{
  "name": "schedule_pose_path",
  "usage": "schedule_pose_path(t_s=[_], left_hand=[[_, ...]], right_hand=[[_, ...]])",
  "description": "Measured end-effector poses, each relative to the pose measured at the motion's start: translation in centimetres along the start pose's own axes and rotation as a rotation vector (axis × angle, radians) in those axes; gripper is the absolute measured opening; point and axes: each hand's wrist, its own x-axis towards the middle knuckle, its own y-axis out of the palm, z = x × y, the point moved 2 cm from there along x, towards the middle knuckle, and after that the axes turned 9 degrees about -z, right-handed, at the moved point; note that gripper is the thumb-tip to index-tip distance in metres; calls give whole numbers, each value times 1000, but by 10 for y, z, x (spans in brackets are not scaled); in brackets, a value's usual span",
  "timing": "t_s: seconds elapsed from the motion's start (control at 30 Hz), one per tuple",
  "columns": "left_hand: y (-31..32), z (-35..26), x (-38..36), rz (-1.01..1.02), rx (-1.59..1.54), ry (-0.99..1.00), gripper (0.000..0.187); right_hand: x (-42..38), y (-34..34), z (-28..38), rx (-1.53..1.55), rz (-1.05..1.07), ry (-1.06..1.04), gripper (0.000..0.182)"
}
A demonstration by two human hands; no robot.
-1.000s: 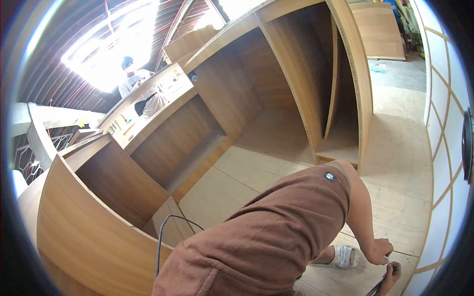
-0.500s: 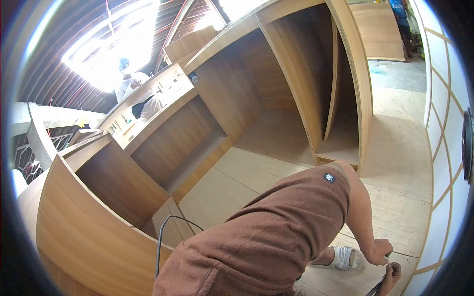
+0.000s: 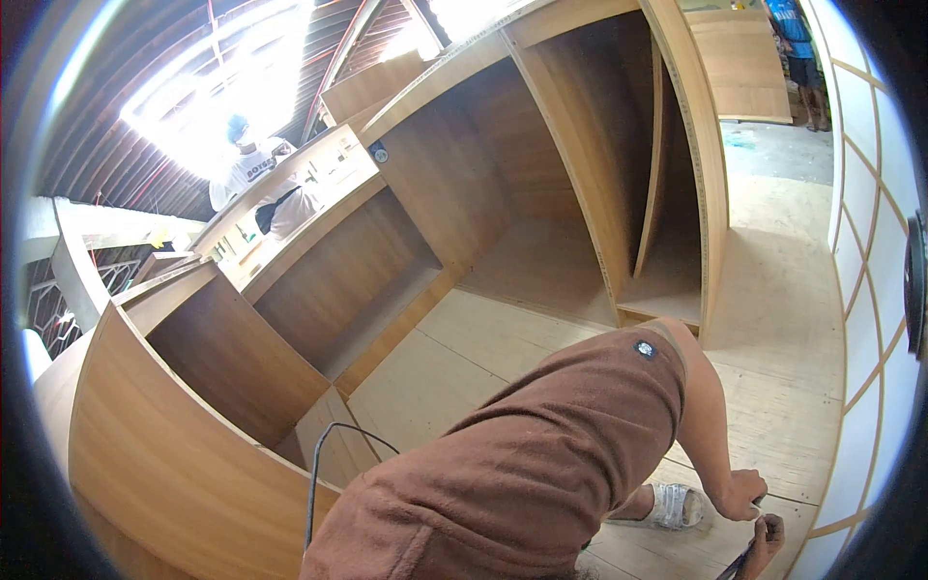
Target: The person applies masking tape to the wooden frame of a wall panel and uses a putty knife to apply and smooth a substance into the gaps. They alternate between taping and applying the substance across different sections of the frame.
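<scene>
At the lower right, my left hand [image 3: 742,495] is closed, its fingertips pinching something small that I cannot make out. Just below it, my right hand [image 3: 768,537] has curled fingers, close to the left fingertips. A thin dark strip [image 3: 739,563] runs down from the right hand toward the bottom edge. My left arm [image 3: 704,411] comes out of a brown sleeve [image 3: 541,425], which fills the lower middle. Below the forearm, a foot in a pale strapped sandal [image 3: 677,506] rests on the plywood floor [image 3: 464,338].
A curved wooden counter [image 3: 184,425] with open compartments wraps round the left and back. A tall shelf unit [image 3: 710,193] stands behind my arm. White lattice panels [image 3: 875,290] line the right. A black cord [image 3: 311,483] loops beside my sleeve. A person [image 3: 256,169] is behind the counter, another [image 3: 797,53] at upper right.
The person behind the counter has shifted, showing lettering on the shirt. The person in blue at upper right has come further into view. My hands have barely moved.
</scene>
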Motion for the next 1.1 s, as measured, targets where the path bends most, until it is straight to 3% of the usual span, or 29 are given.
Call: schedule_pose_path(t_s=[0.13,0.23,0.3,0.4,1.1], left_hand=[[-8,-9,-3,28,-16,-28,35],[-10,-12,-4,47,-17,-47,34],[-11,-14,-5,52,-28,-45,33],[-8,-10,-3,18,-17,-31,32],[-23,-7,-7,126,-53,-23,45]], right_hand=[[7,3,-5,-11,-1,-224,45],[-1,0,5,-2,-28,-170,42],[-11,2,23,-63,-44,38,40],[-1,2,8,-6,-71,-95,38],[7,3,4,-56,-42,-20,43]])
